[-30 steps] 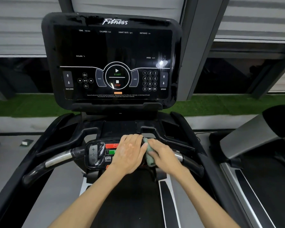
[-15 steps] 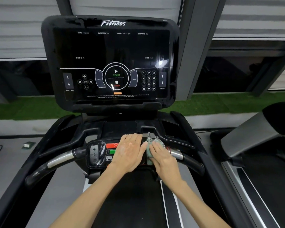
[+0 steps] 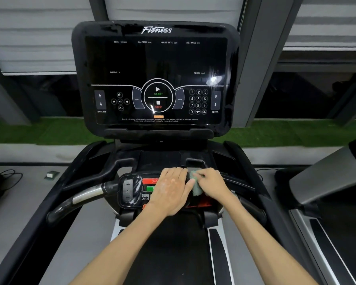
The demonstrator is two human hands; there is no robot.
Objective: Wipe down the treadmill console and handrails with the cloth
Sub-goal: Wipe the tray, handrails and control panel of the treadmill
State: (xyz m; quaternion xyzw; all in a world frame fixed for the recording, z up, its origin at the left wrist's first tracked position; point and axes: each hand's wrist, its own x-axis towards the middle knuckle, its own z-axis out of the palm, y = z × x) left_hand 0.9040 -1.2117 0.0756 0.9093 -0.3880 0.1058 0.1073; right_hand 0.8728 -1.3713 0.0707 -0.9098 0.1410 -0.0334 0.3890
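I see my left hand (image 3: pixel 171 190) lying flat and released on the lower control panel (image 3: pixel 132 190); at its 3 o'clock, my right hand (image 3: pixel 212 185) grasps the green cloth (image 3: pixel 195 188).

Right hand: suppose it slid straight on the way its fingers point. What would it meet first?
The right hand points up-left over the cloth, so it would probably meet the left hand first, which lies flat beside it on the control pod. Depth is unclear.

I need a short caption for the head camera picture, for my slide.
Right hand presses a green cloth on the treadmill's lower control panel; left hand rests flat beside it.
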